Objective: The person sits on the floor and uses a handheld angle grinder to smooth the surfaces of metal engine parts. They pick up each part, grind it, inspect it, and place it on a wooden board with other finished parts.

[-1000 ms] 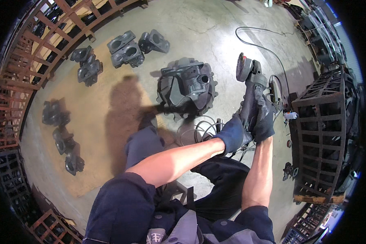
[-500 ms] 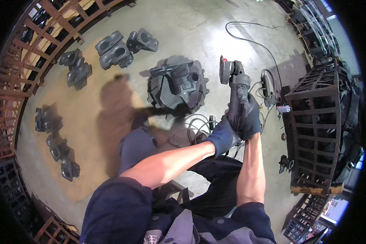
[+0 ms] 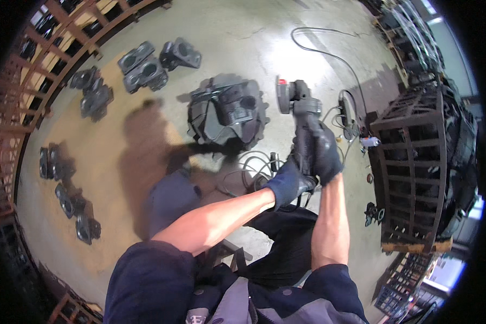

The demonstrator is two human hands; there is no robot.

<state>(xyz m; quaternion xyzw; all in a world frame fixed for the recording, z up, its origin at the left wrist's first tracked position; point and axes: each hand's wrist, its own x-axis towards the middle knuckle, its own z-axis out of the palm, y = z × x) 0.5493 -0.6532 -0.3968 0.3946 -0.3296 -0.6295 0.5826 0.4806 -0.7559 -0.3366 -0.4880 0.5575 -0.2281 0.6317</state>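
Note:
Both my hands wear dark gloves and hold an angle grinder (image 3: 294,100) upright in front of me. My right hand (image 3: 323,151) grips the grinder's body near the middle. My left hand (image 3: 286,183) holds its lower end, where the cord leaves. The grinder's head with a red part points up and away. Left of it, a dark metal casting (image 3: 232,110) lies on a toothed round stand (image 3: 202,132) on the concrete floor. The grinder is apart from the casting.
Several similar dark castings (image 3: 146,67) lie on the floor at upper left and along the left side (image 3: 65,200). A dark metal cage crate (image 3: 416,178) stands at right. A cable (image 3: 329,54) runs across the floor to a power strip (image 3: 344,110). Rust-coloured racks (image 3: 16,108) line the left.
My hands have carried the grinder leftward and up, closer to the casting on the round stand. The view has shifted, so the cage crate sits farther right.

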